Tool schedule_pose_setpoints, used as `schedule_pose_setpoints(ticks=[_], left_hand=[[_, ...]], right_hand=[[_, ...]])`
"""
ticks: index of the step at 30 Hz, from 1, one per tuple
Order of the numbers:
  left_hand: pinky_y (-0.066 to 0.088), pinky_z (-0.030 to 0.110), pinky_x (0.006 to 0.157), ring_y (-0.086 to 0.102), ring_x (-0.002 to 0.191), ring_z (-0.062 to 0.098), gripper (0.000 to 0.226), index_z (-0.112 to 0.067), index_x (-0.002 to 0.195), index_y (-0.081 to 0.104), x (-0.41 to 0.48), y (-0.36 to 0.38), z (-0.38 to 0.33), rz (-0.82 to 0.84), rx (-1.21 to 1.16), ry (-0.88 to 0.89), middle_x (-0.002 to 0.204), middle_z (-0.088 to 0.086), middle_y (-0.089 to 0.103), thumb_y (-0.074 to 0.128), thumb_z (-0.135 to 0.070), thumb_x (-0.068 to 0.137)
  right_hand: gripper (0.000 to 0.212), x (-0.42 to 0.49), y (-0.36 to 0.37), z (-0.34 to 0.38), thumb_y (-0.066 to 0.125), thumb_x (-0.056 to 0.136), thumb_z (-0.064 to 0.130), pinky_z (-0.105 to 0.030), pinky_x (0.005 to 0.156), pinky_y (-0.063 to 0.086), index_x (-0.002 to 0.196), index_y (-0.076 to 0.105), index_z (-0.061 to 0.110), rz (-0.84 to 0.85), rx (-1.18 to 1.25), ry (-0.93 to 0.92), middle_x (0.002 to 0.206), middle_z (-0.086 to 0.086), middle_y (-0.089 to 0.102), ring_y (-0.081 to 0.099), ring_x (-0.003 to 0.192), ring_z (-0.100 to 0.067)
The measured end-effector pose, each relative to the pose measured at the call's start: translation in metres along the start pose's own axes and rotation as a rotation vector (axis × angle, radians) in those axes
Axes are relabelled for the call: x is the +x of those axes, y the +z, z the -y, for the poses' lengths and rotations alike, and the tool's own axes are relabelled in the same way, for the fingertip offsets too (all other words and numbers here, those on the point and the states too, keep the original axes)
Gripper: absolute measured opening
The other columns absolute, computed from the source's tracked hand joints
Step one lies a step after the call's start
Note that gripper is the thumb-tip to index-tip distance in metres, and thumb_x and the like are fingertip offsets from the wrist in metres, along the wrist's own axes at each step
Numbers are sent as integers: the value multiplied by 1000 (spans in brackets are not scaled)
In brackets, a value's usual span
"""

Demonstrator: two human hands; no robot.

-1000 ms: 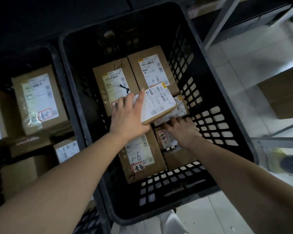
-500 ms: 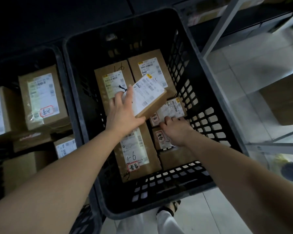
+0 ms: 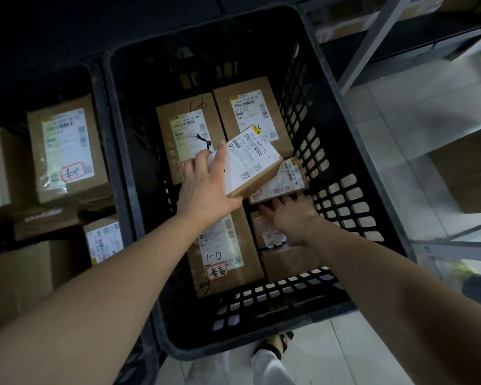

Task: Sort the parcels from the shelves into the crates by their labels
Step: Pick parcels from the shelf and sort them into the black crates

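Head: left hand grips white-labelled brown parcel.

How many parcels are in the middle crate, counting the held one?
6 at least: back-left parcel, back-right parcel, held parcel in the left hand, small parcel beneath it, front-left parcel, front-right parcel under the right hand. Others may lie hidden below.

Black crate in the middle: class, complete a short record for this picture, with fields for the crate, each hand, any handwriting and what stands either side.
crate: black crate, slotted walls, brown labelled parcels lying flat inside
left hand: left hand grips small parcel by one end, tilted above the others
right hand: right hand, fingers straight, at near edge of flat parcel; contact unclear
handwriting: "1-6" on near parcel
left side: second crate holding parcels
right side: metal shelf frame
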State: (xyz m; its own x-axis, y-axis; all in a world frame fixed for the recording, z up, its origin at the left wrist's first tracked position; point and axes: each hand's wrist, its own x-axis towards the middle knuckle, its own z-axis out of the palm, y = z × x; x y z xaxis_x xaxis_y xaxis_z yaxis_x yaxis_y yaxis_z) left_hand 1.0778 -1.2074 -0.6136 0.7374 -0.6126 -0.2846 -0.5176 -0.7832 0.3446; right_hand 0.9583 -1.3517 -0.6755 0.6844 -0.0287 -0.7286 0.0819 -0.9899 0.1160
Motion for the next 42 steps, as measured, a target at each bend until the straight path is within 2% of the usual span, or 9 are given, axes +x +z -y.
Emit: schedule_pose_setpoints(ticks=[10, 14, 18, 24, 28, 31, 33, 37, 42], left_hand=[[33, 46, 103, 18, 131, 30, 110, -29, 150, -5, -12, -31, -1, -27, -164, -124, 146, 6, 17, 73, -42, 73], [34, 43, 101, 18, 130, 29, 110, -28, 150, -5, -13, -46, -2, -41, -152, -96, 145, 7, 17, 73, -41, 74], [35, 41, 100, 17, 131, 28, 108, -27, 150, -4, -8, -50, 1, -61, -134, -62, 146, 5, 16, 72, -42, 74], [35, 40, 100, 17, 131, 28, 110, -27, 150, -4, -10, -36, 13, -50, -100, -34, 145, 6, 17, 74, -41, 73], [33, 42, 104, 17, 132, 29, 110, -26, 150, -3, -13, -31, 8, -23, -93, -10, 145, 6, 18, 73, -43, 73], [34, 44, 103, 19, 131, 29, 111, -26, 150, -4, -16, -34, -3, -12, -64, 14, 145, 6, 18, 73, -45, 72], [35, 44, 103, 20, 131, 28, 110, -27, 150, -3, -18, -42, -10, -13, -35, 38, 145, 7, 19, 72, -47, 72], [33, 38, 104, 22, 129, 23, 113, -29, 150, -4, -29, -56, -15, 135, 99, 260, 143, 5, 21, 71, -54, 69], [35, 35, 98, 22, 126, 22, 108, -35, 149, -4, -42, -37, -40, 337, 192, 440, 142, 3, 20, 66, -55, 70]], right_hand=[[108, -37, -31, -17, 72, 69, 54, -45, 96, 42, 151, 9, 21, -72, 56, -104, 137, -12, 39, 43, 122, -31], [107, -47, -54, -30, 71, 72, 48, -49, 100, 41, 152, 6, 20, -87, 93, -64, 142, -14, 34, 37, 128, -31], [102, -32, -71, -32, 67, 78, 37, -55, 112, 24, 153, 1, 19, -149, 65, 12, 149, -14, 26, 27, 137, -33], [72, 4, -64, -19, 44, 96, 10, -55, 118, 11, 155, 3, 21, -106, 234, 99, 161, -8, -4, -5, 148, -30], [72, -9, -51, -24, 48, 93, 7, -45, 117, 23, 153, 8, 12, -168, 388, 181, 161, -11, 3, 9, 147, -32], [54, -28, -50, -35, 42, 95, 6, -43, 105, 41, 148, 27, 7, -219, 543, 328, 153, -11, 25, 37, 135, -32], [55, -42, -57, -43, 45, 92, -3, -41, 99, 47, 145, 31, 3, -292, 618, 403, 148, -14, 33, 48, 126, -31], [69, -67, -79, -52, 44, 90, -8, -38, 99, 44, 153, 18, 8, -448, 675, 396, 147, -16, 36, 48, 127, -32], [66, -86, -95, -59, 41, 92, -7, -39, 88, 49, 152, 23, 15, -591, 785, 347, 135, -11, 45, 55, 113, -32]])
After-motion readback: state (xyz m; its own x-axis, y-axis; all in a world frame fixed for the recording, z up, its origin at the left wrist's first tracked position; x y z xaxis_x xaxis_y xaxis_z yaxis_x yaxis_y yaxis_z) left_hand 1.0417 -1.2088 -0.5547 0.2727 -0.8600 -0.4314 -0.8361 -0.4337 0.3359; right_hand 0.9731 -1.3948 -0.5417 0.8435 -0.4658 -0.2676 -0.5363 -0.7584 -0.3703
